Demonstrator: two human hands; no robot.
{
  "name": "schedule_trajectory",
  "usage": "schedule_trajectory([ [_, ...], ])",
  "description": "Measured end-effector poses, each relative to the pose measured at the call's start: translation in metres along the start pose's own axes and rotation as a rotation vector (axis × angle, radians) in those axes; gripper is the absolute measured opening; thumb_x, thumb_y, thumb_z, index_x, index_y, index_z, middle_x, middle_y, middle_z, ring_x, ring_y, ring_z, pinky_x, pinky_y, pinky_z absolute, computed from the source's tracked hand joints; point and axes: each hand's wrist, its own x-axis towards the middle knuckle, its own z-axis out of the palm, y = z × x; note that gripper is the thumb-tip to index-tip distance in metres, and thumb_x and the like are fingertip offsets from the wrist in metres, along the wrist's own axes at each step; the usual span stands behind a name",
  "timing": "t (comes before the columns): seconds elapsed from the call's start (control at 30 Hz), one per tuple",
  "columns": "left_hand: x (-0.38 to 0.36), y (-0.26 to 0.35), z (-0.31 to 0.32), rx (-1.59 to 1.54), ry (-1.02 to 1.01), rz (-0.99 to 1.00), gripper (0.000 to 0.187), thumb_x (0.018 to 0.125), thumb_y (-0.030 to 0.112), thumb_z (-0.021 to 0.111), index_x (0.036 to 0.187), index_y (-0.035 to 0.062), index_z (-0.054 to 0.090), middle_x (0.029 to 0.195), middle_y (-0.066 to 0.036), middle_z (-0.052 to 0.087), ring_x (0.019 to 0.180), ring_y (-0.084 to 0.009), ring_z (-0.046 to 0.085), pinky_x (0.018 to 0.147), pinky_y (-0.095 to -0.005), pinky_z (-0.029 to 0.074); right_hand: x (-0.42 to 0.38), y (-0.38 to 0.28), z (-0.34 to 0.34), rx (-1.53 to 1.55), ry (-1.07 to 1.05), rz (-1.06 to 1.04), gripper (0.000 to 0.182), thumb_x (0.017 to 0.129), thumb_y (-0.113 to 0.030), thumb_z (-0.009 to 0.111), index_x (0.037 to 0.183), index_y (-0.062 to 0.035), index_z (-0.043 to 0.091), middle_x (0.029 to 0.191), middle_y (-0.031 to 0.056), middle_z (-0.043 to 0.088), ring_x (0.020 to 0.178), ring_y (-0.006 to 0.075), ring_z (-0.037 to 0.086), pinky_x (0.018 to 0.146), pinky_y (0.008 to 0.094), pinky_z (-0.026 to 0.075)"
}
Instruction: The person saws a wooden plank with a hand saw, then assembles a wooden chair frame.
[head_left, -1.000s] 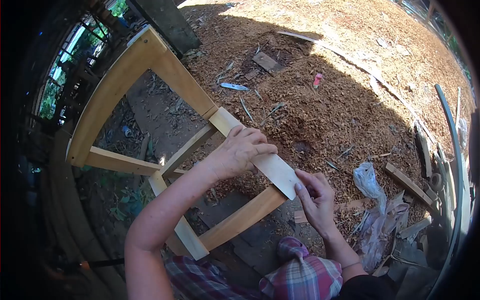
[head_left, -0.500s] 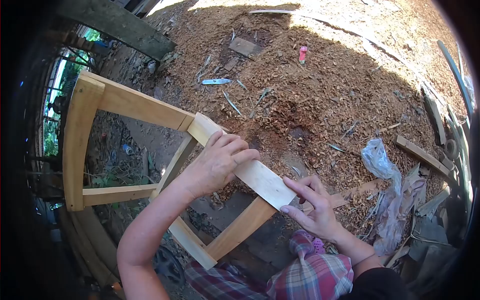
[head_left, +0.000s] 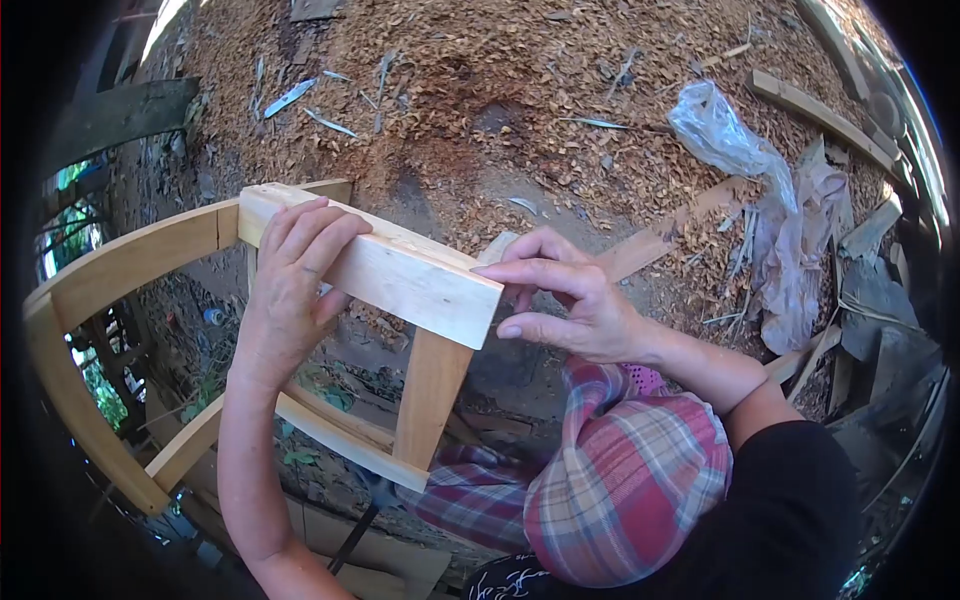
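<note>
A wooden frame, which looks like part of a chair, lies tilted in front of me. Its thick, pale rail [head_left: 415, 290] runs toward my right side. My left hand [head_left: 295, 265] is closed around the rail's far-left part, fingers over the top edge and thumb on the near face. At the rail's right end, my right hand [head_left: 565, 295] has thumb and fingers apart, with the index fingertip at the top corner. A tapered crosspiece [head_left: 433, 395] joins the rail to a lower bar [head_left: 350, 440]. A curved side piece [head_left: 150, 250] extends left.
Wood shavings [head_left: 450, 60] cover the ground ahead. Clear plastic sheeting [head_left: 725, 130] and wood offcuts [head_left: 820, 115] lie at the right. A flat board [head_left: 670, 225] lies beyond my right hand. Plaid cloth [head_left: 625, 490] covers my legs.
The wooden frame has turned and shifted left and nearer, showing the rail's broad side and top edge. My left hand moved with it. My right thumb has come off the rail's end.
</note>
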Motion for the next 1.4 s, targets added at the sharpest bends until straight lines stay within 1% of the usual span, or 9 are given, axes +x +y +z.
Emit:
schedule_trajectory([
  [0.2, 0.002, 0.004, -0.002, 0.022, -0.03, 0.006, 0.063, 0.056, -0.009, 0.069, 0.116, 0.0085, 0.057, 0.121, -0.008, 0.055, 0.125, -0.0317, 0.045, 0.108, -0.044, 0.037, 0.002, 0.005, 0.007, 0.002, 0.081, -0.019, 0.051, 0.079, -0.016, 0.078, 0.127, -0.0101, 0.062, 0.107, 0.0041, 0.055, 0.095, 0.0139, 0.055, 0.08, 0.0257, 0.051],
  [0.27, 0.002, 0.005, -0.004, 0.046, -0.04, 0.006, 0.066, 0.056, -0.01, 0.071, 0.117, 0.0097, 0.057, 0.122, -0.007, 0.055, 0.125, -0.0311, 0.045, 0.109, -0.0442, 0.037, 0.001, 0.009, 0.009, -0.156, 0.091, -0.129, 0.051, 0.076, -0.017, 0.08, 0.124, -0.0114, 0.065, 0.106, 0.0044, 0.055, 0.096, 0.0155, 0.055, 0.083, 0.0269, 0.05],
  [0.47, -0.002, 0.0, 0.002, 0.037, 0.001, 0.009, 0.073, 0.055, -0.011, 0.072, 0.122, 0.0143, 0.058, 0.125, -0.006, 0.056, 0.128, -0.0298, 0.045, 0.111, -0.0439, 0.037, 0.002, 0.01, 0.012, -0.154, 0.121, -0.134, 0.049, 0.073, -0.019, 0.082, 0.12, -0.0136, 0.068, 0.102, 0.0041, 0.054, 0.096, 0.0166, 0.055, 0.085, 0.0292, 0.048],
  [0.8, -0.005, 0.003, 0.006, 0.017, 0.012, -0.032, 0.073, 0.055, -0.013, 0.071, 0.122, 0.0146, 0.059, 0.127, -0.005, 0.056, 0.128, -0.0295, 0.045, 0.111, -0.0436, 0.037, 0.004, 0.011, 0.009, -0.141, 0.077, -0.179, 0.048, 0.074, -0.019, 0.083, 0.119, -0.0134, 0.068, 0.103, 0.0032, 0.053, 0.094, 0.0144, 0.053, 0.081, 0.027, 0.049],
  [0.87, -0.006, 0.002, 0.007, 0.048, 0.02, -0.022, 0.072, 0.056, -0.013, 0.07, 0.122, 0.0147, 0.058, 0.127, -0.005, 0.055, 0.128, -0.0295, 0.045, 0.11, -0.0439, 0.037, 0.003, 0.008, 0.012, -0.034, 0.104, -0.044, 0.048, 0.075, -0.02, 0.083, 0.12, -0.0129, 0.067, 0.105, 0.0028, 0.051, 0.094, 0.0131, 0.052, 0.08, 0.0263, 0.049],
  [0.9, -0.007, 0.002, 0.008, 0.049, 0.029, -0.022, 0.072, 0.056, -0.013, 0.07, 0.122, 0.0147, 0.058, 0.127, -0.005, 0.055, 0.128, -0.0295, 0.045, 0.11, -0.0439, 0.037, 0.003, 0.009, 0.011, -0.04, 0.101, -0.05, 0.048, 0.075, -0.02, 0.083, 0.12, -0.0129, 0.067, 0.105, 0.0028, 0.051, 0.094, 0.0131, 0.052, 0.08, 0.0263, 0.049],
  [1.17, -0.011, 0.004, 0.011, 0.039, 0.011, -0.029, 0.072, 0.064, -0.013, 0.066, 0.128, 0.0157, 0.053, 0.137, -0.005, 0.05, 0.138, -0.0292, 0.036, 0.118, -0.0484, 0.025, -0.001, 0.013, 0.015, -0.078, 0.13, -0.114, 0.04, 0.08, -0.024, 0.079, 0.117, -0.0137, 0.067, 0.105, 0.0041, 0.05, 0.097, 0.0137, 0.054, 0.079, 0.0263, 0.053],
  [1.27, -0.011, 0.006, 0.008, 0.015, -0.016, -0.048, 0.071, 0.066, -0.014, 0.064, 0.129, 0.0158, 0.053, 0.139, -0.005, 0.048, 0.139, -0.0292, 0.034, 0.119, -0.049, 0.023, -0.003, 0.018, 0.019, -0.007, 0.139, -0.12, 0.046, 0.079, -0.021, 0.08, 0.122, -0.0123, 0.065, 0.106, 0.0027, 0.049, 0.098, 0.0124, 0.051, 0.079, 0.0259, 0.049],
  [1.4, -0.01, 0.009, 0.006, 0.014, -0.013, -0.036, 0.07, 0.064, -0.016, 0.063, 0.127, 0.011, 0.055, 0.138, -0.008, 0.05, 0.139, -0.0318, 0.034, 0.116, -0.045, 0.029, -0.002, 0.015, 0.018, -0.024, 0.144, -0.109, 0.046, 0.079, -0.021, 0.08, 0.122, -0.0111, 0.064, 0.106, 0.003, 0.049, 0.098, 0.0128, 0.051, 0.08, 0.0261, 0.049],
])
